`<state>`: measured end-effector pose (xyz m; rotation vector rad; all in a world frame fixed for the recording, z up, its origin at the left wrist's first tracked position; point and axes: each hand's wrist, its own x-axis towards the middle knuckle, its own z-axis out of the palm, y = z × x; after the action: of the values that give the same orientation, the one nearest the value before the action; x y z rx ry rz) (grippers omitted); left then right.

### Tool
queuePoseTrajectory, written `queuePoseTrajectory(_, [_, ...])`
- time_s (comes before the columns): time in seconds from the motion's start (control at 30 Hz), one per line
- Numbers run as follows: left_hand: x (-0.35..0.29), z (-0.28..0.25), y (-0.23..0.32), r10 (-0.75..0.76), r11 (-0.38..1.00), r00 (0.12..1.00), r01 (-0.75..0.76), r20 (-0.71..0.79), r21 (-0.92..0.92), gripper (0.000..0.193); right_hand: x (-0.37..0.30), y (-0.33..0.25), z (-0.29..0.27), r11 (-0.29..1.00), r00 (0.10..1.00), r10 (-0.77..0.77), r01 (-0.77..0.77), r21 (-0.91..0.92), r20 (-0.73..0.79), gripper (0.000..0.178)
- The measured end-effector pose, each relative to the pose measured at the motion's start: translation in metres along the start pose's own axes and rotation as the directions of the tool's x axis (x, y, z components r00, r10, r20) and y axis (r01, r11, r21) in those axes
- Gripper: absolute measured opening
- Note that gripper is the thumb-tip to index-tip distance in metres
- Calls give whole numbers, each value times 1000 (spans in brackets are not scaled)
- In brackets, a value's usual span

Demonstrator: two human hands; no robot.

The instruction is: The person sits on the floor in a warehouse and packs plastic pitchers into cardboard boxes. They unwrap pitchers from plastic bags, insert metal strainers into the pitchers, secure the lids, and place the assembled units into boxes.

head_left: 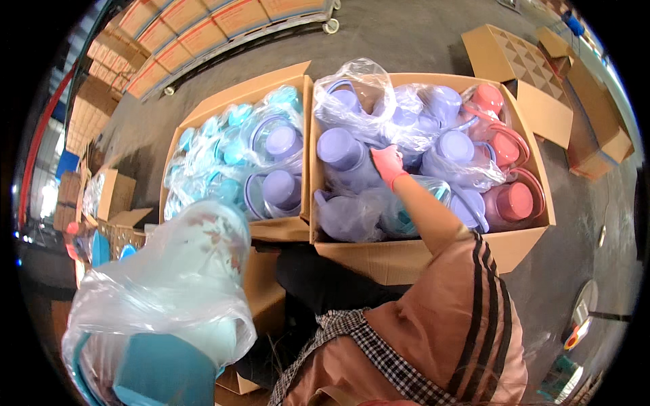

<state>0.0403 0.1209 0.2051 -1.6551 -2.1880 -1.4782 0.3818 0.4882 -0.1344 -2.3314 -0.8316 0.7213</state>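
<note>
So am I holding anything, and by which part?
Your right hand is at a purple jug; whether it grips, and where, can't be told. Left hand isn't visible.

Two open cardboard cartons carry the things. In the left carton [250, 82] lie turquoise jugs [229, 192] in clear plastic bags, with two purple ones at its right side. The right carton [379, 262] holds mostly purple jugs [340, 149], and three pinkish-red jugs [514, 201] stand along its right wall. Beyond, the grey floor [399, 34] bears a wheeled trolley [264, 32].
</note>
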Motion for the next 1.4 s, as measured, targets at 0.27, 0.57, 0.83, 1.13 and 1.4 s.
queuePoseTrajectory(0.27, [92, 99, 108, 216, 900, 955, -114, 201, -421, 42, -41, 19, 93, 453, 365, -890, 775, 441, 272, 59])
queuePoseTrajectory(0.57, [120, 315, 111, 91, 586, 750, 491, 655, -644, 18, -83, -2, -14, 671, 364, -623, 704, 234, 693, 44])
queuePoseTrajectory(0.83, [145, 325, 77, 91, 849, 583, 379, 808, -369, 29, -68, 59, -17, 416, 151, -907, 461, 784, 392, 48])
queuePoseTrajectory(1.13, [131, 391, 137, 42, 623, 476, 675, 878, -396, 21, -81, 24, -181, 667, 339, -743, 441, 601, 577, 27])
queuePoseTrajectory(1.4, [112, 429, 125, 296, 876, 585, 149, 755, -458, 13, 14, 56, -185, 439, 888, -437, 346, 829, -140, 27])
